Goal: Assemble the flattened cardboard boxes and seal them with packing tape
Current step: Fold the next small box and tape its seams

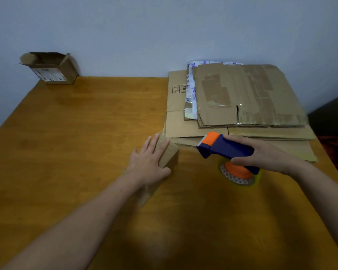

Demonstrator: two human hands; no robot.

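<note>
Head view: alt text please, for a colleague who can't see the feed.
A left hand presses flat on a small cardboard box on a wooden table while the right hand holds a blue tape dispenser just right of it. Flattened cardboard is stacked at the far right; an open box stands at the far left corner.

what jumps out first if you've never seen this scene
The blue and orange tape dispenser gripped by the right hand, centre right, and the left hand pressing flat on a small cardboard box beside it. Behind, a stack of flattened cardboard lies at the table's far right.
</note>
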